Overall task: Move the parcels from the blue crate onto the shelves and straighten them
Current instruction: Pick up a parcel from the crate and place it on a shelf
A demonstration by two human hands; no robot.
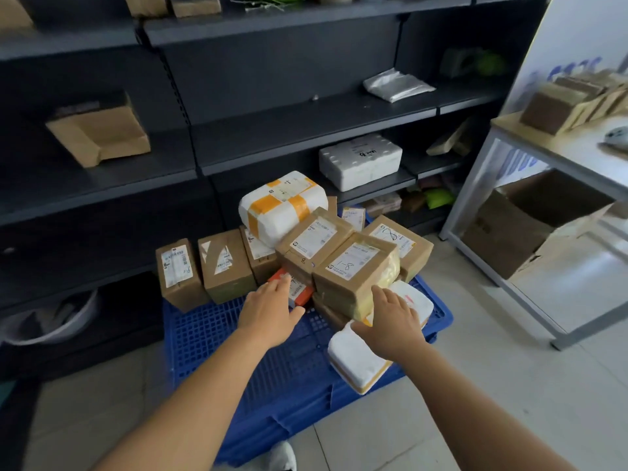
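Parcels piled on the blue crate (238, 338), in front of dark metal shelves (306, 130). Right hand (394, 321) grips the taped cardboard box (356, 273) at its near corner, fingers curled round it. Left hand (272, 307) reaches in, fingers straight, over an orange packet (299, 294). The box looks stiff and fairly light, with slick tape; best held by opposite sides. White foam boxes (278, 205) would dent easily.

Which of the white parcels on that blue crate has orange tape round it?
The big white parcel at the back, atop the brown boxes. Orange tape bands cross it; the small white one at the front edge shows only a yellowish rim.
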